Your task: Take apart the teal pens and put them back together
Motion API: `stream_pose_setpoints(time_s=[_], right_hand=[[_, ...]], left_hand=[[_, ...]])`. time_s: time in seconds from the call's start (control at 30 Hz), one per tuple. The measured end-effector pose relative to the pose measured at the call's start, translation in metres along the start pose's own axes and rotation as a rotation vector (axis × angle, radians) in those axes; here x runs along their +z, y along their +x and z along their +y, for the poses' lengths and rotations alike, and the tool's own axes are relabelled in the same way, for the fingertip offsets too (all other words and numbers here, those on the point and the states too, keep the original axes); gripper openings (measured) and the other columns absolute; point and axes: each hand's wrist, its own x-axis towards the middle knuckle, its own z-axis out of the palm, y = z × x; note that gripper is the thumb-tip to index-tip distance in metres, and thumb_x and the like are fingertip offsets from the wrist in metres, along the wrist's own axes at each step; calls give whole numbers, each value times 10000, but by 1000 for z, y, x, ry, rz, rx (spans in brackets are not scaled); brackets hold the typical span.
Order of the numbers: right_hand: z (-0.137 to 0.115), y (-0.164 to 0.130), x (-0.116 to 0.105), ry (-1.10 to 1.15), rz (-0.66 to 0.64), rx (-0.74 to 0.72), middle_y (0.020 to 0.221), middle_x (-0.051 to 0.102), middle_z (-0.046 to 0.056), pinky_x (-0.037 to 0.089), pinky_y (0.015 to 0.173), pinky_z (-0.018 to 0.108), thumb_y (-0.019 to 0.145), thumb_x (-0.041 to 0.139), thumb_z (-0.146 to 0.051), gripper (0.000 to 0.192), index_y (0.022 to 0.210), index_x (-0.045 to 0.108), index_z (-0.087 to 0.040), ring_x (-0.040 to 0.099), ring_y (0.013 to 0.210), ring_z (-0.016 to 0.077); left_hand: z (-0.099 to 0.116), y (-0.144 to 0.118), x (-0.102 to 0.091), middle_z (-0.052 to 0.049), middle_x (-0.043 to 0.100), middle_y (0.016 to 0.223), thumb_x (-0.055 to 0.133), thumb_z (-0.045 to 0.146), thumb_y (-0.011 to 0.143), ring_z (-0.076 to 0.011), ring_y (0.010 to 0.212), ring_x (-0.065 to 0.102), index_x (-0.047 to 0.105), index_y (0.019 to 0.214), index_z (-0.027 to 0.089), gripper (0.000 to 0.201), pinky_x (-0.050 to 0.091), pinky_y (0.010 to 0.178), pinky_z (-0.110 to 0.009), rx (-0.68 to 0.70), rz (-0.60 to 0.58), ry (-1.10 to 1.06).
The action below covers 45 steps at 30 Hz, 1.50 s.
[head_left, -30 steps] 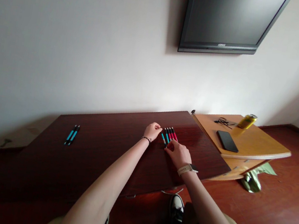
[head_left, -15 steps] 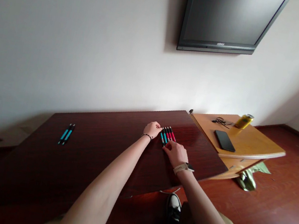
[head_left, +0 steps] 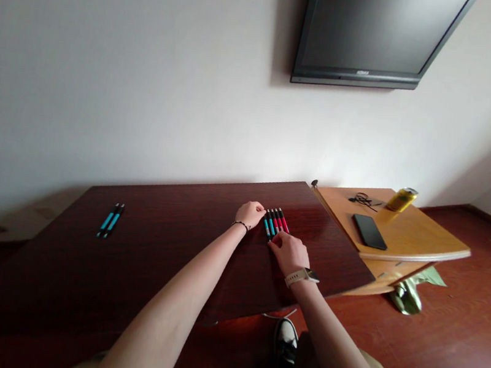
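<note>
The row of blue and pink pens [head_left: 274, 219] lies between the hands, just right of the left hand [head_left: 250, 214] and partly covered at its lower end by the right hand [head_left: 290, 253]. The outermost blue pen [head_left: 267, 229] on the row's left side has the left fingers at its top and the right thumb and fingers at its bottom. Good handling here would mean light, even pressure at both ends, so the pen does not roll or skew its close neighbours; the right hand should ride low without dragging the pens under it. Both hands are narrow, fingers curled in, but whether either pinches the pen or merely touches it cannot be told at this size. All this rests on the dark table [head_left: 184, 218] beneath both hands. Well to the left of the left hand, a blue pen pair [head_left: 110, 220] lies side by side. Beyond the right hand, on the lighter table [head_left: 428, 238], are a phone [head_left: 369, 231], a black cable [head_left: 364, 200] and a yellow can [head_left: 402, 200].
</note>
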Motion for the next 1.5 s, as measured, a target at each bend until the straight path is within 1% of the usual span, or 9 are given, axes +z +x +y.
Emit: stream_pose_setpoints(time_s=[0.13, 0.37, 0.6, 1.0, 1.23, 1.37, 1.43, 1.5], right_hand=[[-1, 0, 0, -13, -4, 17, 889, 774, 14, 345, 667, 276, 935, 739, -372, 128, 872, 728, -261, 680, 816, 193], [-2, 1, 0, -25, -15, 25, 900, 777, 15, 354, 671, 280, 936, 735, -383, 130, 880, 723, -266, 691, 831, 197], [-5, -1, -3, -37, -22, 42, 900, 778, 22, 376, 694, 280, 943, 719, -392, 140, 881, 729, -267, 695, 846, 202], [-2, -1, -3, -38, -31, 16, 906, 778, 34, 402, 700, 280, 944, 724, -390, 134, 911, 741, -261, 707, 862, 208], [-2, -1, -2, -46, -37, 23, 911, 780, 33, 393, 700, 275, 951, 716, -390, 143, 903, 737, -257, 700, 848, 199], [-3, -2, -3, -51, -23, 18, 915, 783, 30, 389, 689, 279, 945, 719, -393, 142, 899, 740, -260, 706, 850, 205], [-7, -5, -4, -75, -34, 22, 909, 783, 36, 390, 679, 283, 936, 724, -424, 171, 894, 746, -260, 711, 846, 216], [-13, -8, -3, -110, -53, 18, 880, 778, 52, 388, 663, 290, 941, 704, -490, 252, 869, 748, -253, 713, 827, 230]], left_hand=[[0, 0, 1, -45, 816, 1086, 634, 300, 951, -222, 1040, 747, 833, 990, 280, 204, 539, 944, -293, 15, 12, 18], [-7, 2, 2, -15, 799, 1188, 577, 272, 983, -209, 1129, 725, 834, 1062, 300, 270, 523, 1007, -289, 62, 27, 31], [-8, 1, 2, -9, 799, 1190, 590, 280, 985, -205, 1135, 723, 834, 1076, 305, 261, 526, 1019, -285, 70, 27, 33], [-7, -3, 0, -23, 795, 1201, 598, 259, 994, -205, 1143, 722, 824, 1116, 301, 261, 529, 1027, -294, 78, 25, 16], [-7, -3, 0, -38, 798, 1187, 612, 245, 981, -217, 1146, 725, 828, 1087, 286, 244, 524, 1038, -306, 71, 25, 5], [-7, -4, 0, -46, 800, 1176, 616, 238, 978, -209, 1120, 733, 815, 1111, 266, 241, 530, 1027, -303, 65, 29, -11], [-7, -6, -1, -52, 801, 1163, 624, 229, 971, -201, 1095, 738, 800, 1143, 252, 247, 537, 1015, -298, 65, 31, -26], [-7, -12, -3, -56, 802, 1154, 626, 225, 969, -193, 1083, 740, 784, 1169, 241, 255, 540, 1008, -292, 63, 38, -40]])
